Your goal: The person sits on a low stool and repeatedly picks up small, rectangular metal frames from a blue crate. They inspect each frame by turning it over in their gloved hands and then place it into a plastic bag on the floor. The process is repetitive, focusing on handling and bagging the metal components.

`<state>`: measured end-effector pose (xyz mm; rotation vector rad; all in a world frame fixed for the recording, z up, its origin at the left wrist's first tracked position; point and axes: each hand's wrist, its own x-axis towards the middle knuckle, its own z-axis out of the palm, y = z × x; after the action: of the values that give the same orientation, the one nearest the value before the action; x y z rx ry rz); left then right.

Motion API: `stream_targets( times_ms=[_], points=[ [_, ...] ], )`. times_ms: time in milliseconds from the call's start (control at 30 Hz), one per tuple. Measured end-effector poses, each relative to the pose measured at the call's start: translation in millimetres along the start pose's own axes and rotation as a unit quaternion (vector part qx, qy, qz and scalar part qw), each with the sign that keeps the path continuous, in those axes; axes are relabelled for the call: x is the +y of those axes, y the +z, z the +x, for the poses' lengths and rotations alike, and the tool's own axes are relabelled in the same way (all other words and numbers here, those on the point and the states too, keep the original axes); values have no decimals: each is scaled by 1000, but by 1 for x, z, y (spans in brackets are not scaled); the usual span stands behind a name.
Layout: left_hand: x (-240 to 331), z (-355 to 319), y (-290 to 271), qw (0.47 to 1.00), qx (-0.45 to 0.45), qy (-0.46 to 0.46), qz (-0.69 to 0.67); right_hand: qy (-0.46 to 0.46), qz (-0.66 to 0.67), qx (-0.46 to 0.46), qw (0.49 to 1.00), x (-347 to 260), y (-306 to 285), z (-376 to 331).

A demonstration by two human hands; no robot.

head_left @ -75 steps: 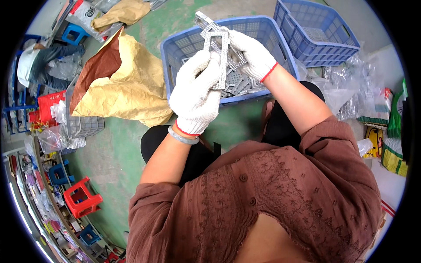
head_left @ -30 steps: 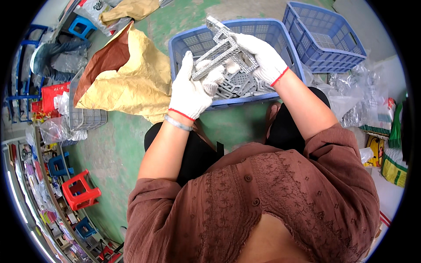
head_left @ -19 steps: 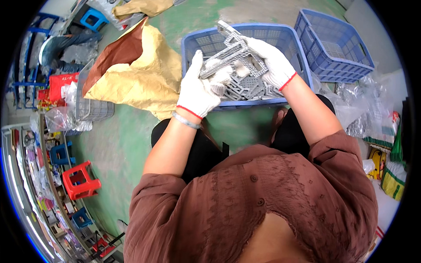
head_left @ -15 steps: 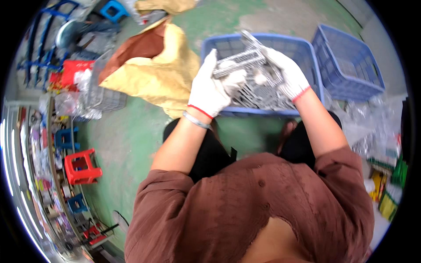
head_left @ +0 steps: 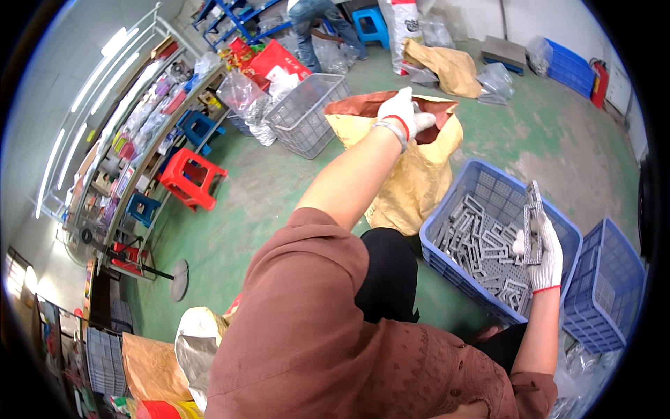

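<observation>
My left hand [head_left: 401, 117], in a white knit glove with a red cuff, reaches over the mouth of a yellow woven sack [head_left: 412, 185] with a brown inside. Its thumb and a finger stand apart; no held thing is plain there, and the sack's contents are hidden. At the right, my right hand [head_left: 548, 255], gloved the same way, is closed around grey rectangular frame pieces [head_left: 533, 227], held upright above the blue basket [head_left: 453, 269]. Many similar loose grey frames [head_left: 474, 237] lie in that basket.
Another blue basket [head_left: 604, 286] stands against the right side. Behind the sack are a grey crate [head_left: 307, 115] and a second yellow sack [head_left: 447, 66]. To the left, a red stool [head_left: 193, 178] stands beside a loaded shelf [head_left: 139, 146]. Someone in jeans [head_left: 324, 28] is at the back.
The view has swung left. My left hand has left the frames above the basket and moved to the sack's mouth. My right hand still holds frame pieces over the basket.
</observation>
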<state>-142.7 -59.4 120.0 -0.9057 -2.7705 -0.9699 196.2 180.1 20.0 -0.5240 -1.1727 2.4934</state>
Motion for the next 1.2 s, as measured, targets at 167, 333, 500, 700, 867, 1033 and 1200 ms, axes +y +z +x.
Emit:
stream_targets(
  times_ms=[167,333,500,700,867,1033,1200],
  points=[
    [1,-23,13,992,4,-17,126,-4,9,-7,1000,-1,9,-6],
    [42,-34,25,964,62,182,185,-2,-24,-19,1000,-4,9,-14],
    [102,-100,46,975,-45,99,-192,13,-57,-103,993,-14,36,-32],
    [105,-135,106,902,-134,210,-353,30,-95,-159,982,-30,50,-52],
    [109,-153,114,648,-307,-65,-694,54,-123,-155,979,-25,32,-51],
    [120,-163,103,697,-293,-48,-653,18,-170,-129,977,-27,24,-51],
    [112,-163,107,706,-268,-13,-655,7,-192,-171,966,-34,27,-49]
  ],
)
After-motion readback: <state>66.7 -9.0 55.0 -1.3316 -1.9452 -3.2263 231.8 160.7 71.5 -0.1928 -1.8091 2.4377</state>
